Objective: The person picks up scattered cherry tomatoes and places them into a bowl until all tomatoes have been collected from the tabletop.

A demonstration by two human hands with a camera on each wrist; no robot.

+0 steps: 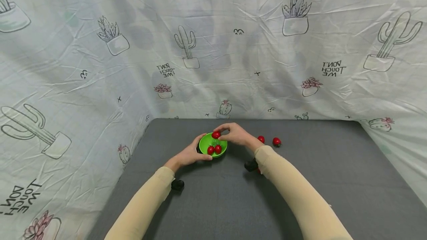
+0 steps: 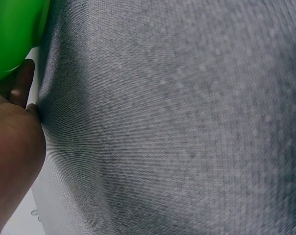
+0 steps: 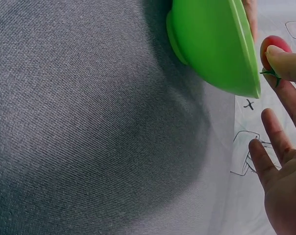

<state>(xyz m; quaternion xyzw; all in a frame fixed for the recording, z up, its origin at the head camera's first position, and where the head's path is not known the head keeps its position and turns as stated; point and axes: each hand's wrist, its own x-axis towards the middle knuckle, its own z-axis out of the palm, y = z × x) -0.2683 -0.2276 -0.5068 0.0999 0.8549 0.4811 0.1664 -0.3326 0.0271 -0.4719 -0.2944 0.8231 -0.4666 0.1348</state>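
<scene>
Your right hand [image 1: 235, 134] pinches a red tomato [image 1: 216, 135] over the green bowl [image 1: 208, 142], while your left hand [image 1: 190, 155] grips the bowl's near rim.

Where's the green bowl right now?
In the head view the green bowl sits mid-table on the grey mat, between both hands: the left hand holds its near-left side, and the right hand pinches a red tomato over its far rim.
</scene>
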